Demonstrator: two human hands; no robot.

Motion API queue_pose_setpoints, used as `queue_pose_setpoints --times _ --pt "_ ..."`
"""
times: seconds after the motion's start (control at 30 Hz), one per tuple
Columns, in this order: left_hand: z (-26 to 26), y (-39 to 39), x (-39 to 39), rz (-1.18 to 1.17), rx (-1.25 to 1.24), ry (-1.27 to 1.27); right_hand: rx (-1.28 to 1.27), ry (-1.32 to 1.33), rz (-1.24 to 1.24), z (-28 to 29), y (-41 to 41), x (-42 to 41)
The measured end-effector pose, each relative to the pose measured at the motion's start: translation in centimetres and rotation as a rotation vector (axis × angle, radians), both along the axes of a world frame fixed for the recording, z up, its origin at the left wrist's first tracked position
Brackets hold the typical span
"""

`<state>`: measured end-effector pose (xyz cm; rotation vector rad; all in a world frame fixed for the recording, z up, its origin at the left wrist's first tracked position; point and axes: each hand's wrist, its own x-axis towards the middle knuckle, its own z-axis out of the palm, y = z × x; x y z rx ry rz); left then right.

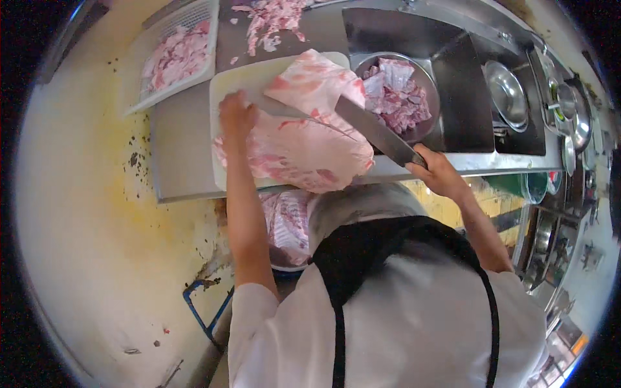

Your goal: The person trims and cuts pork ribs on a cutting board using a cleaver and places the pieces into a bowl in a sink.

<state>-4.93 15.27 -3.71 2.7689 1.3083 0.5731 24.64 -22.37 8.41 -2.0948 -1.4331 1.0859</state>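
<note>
A large slab of pale, fatty raw meat (305, 145) lies on a white cutting board (233, 80), with a long cut running across its upper part. My right hand (434, 169) grips the handle of a broad-bladed cleaver (376, 131), whose blade reaches over the slab's right side. At the board's left, my left hand (236, 116) is at the meat's upper left edge; its fingers are curled and blurred, and I cannot tell whether they pinch the meat.
Cut meat fills a metal bowl (432, 82) in the sink (461, 97) on the right. A white perforated basket (212, 43) of fatty pieces and a pile of trimmings (276, 19) lie beyond the board. Ribs (286, 225) sit in a container below the counter edge, near a wall (97, 194).
</note>
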Motion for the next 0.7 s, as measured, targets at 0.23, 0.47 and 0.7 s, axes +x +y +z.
queue_pose_setpoints --times 0.23,0.47,0.7 --pt "-0.9 -2.8 16.5 -0.15 -0.007 -0.056 0.085 0.12 -0.386 -4.0 -6.3 -1.0" --pt "0.5 1.8 14.1 -0.16 -0.823 -0.458 0.083 0.116 -0.401 -4.7 -8.2 0.3" --pt "9.8 8.3 17.1 -0.045 -0.242 -0.251 0.124 0.054 -0.217 -4.6 -4.8 3.9"
